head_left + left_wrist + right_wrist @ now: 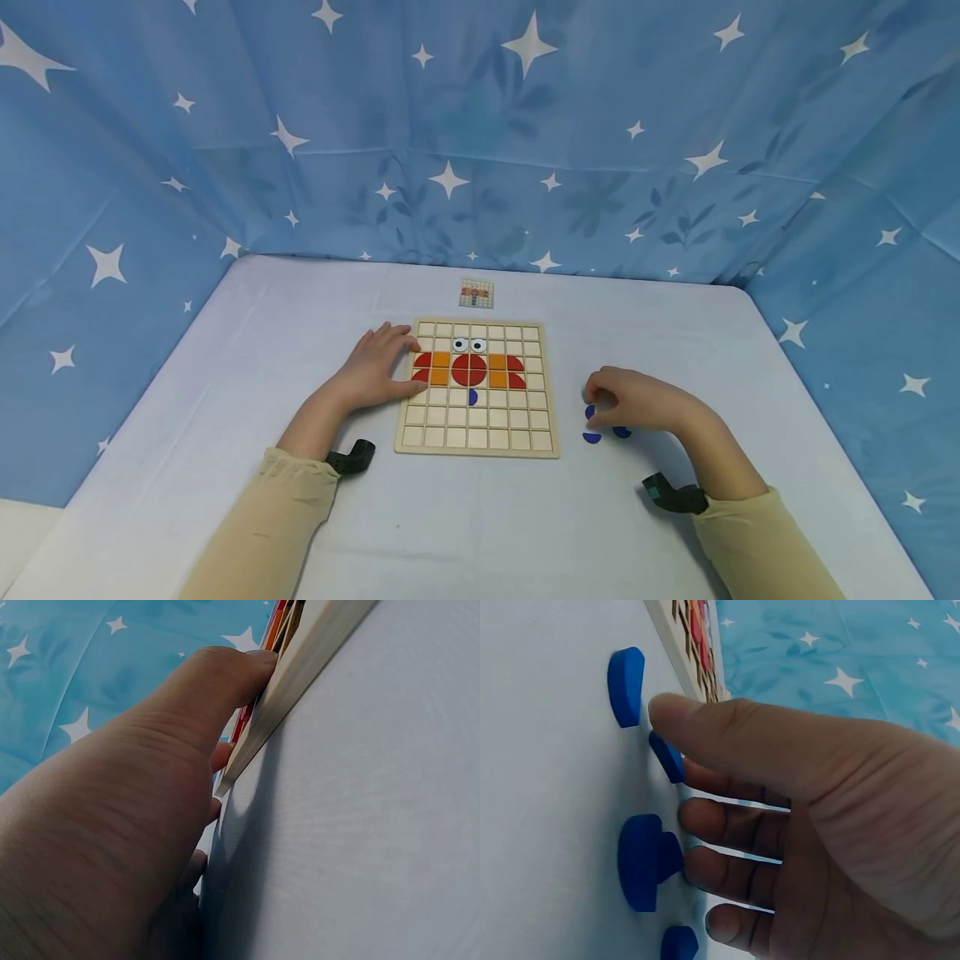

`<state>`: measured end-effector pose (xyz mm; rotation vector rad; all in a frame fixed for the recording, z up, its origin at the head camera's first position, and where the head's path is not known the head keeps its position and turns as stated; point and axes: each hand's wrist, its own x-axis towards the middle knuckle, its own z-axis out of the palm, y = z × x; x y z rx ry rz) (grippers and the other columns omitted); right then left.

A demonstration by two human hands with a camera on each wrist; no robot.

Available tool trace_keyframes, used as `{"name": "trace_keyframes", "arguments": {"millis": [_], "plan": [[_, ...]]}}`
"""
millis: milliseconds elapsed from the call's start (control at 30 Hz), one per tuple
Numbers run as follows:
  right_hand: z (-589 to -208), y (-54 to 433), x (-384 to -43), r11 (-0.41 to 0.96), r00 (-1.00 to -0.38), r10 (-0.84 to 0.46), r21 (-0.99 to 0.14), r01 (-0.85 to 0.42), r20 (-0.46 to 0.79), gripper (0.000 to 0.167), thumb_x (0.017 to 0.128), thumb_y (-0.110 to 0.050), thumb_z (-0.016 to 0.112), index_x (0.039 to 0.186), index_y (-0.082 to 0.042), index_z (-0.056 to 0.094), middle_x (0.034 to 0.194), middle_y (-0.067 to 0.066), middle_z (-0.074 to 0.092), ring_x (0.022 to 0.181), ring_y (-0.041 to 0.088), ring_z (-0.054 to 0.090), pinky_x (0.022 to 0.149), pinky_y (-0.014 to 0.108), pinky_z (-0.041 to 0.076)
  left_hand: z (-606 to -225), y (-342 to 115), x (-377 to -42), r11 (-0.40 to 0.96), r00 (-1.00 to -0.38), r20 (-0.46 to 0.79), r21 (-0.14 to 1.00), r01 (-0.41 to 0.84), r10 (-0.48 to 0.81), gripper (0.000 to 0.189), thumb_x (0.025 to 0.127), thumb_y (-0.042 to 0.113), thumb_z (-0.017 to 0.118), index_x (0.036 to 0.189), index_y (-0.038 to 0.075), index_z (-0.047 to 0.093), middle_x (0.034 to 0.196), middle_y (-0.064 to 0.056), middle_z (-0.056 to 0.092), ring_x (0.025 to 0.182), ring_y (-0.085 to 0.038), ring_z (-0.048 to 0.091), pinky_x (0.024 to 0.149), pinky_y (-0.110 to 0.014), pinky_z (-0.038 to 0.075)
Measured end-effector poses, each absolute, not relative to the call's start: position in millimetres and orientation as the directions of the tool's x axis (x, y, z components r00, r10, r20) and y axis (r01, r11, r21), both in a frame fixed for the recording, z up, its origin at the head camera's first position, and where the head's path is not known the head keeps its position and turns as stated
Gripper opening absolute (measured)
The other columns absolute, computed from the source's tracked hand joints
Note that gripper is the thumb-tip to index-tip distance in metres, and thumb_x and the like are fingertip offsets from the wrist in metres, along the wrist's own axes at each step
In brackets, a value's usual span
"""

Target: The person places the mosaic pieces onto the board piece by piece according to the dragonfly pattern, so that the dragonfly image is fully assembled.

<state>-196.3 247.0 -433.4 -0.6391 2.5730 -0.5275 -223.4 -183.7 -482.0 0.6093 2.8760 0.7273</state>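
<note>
A wooden grid board (pixel 477 454) lies flat on the table, carrying red rounded pieces (pixel 469 370), orange squares (pixel 497 371), two eye discs (pixel 469 345) and one blue piece (pixel 472 397). My left hand (pixel 375 371) rests against its left edge, thumb (pixel 259 667) and index finger touching the rim. To the right of the board, my right hand (pixel 637 400) hovers low over several blue half-round pieces (pixel 626 686). Its thumb and index finger stand on either side of one blue piece (pixel 667 757), which appears to lie on the table. The other fingers are loosely bent.
Behind the board lies a small pattern card (pixel 477 293) with a similar picture. The table (pixel 480 525) has a white cover. A blue star-patterned curtain (pixel 480 125) encloses the back and sides. Black cameras (pixel 352 457) sit at both wrists.
</note>
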Motion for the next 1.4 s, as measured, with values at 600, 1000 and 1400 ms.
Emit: {"name": "trace_keyframes", "arguments": {"millis": [600, 1000, 1400], "plan": [[-434.6, 243.9, -196.4, 0.818, -0.806, -0.517, -0.443, -0.367, -0.288, 0.02, 0.087, -0.019, 0.074, 0.103, -0.017, 0.063, 0.091, -0.004, 0.056, 0.083, 0.014, 0.05, 0.068, 0.026, 0.046, -481.3, -184.2, -223.3, 0.8, -0.914, -0.007, 0.486, 0.352, 0.407, 0.055, 0.083, 0.053, 0.073, 0.124, 0.02, 0.053, 0.159, -0.011, 0.032, 0.153, -0.039, 0.013, 0.125, -0.055, 0.005], [-428.7, 216.7, -199.4, 0.794, -0.817, -0.539, -0.447, -0.413, -0.204, 0.02, 0.089, -0.024, 0.074, 0.105, -0.021, 0.062, 0.082, -0.008, 0.057, 0.071, 0.011, 0.051, 0.062, 0.027, 0.045, -480.4, -184.4, -221.4, 0.798, -0.913, -0.005, 0.488, 0.354, 0.408, 0.055, 0.084, 0.052, 0.073, 0.124, 0.02, 0.054, 0.159, -0.011, 0.032, 0.153, -0.039, 0.013, 0.125, -0.056, 0.005], [-422.4, 145.2, -206.3, 0.738, -0.768, -0.619, -0.459, -0.495, -0.167, 0.018, 0.09, -0.029, 0.073, 0.104, -0.021, 0.065, 0.078, -0.01, 0.057, 0.071, 0.01, 0.052, 0.064, 0.027, 0.046, -483.0, -184.5, -220.9, 0.803, -0.91, 0.018, 0.465, 0.374, 0.414, 0.055, 0.083, 0.054, 0.073, 0.122, 0.02, 0.054, 0.158, -0.013, 0.033, 0.151, -0.042, 0.015, 0.124, -0.058, 0.007]]}}
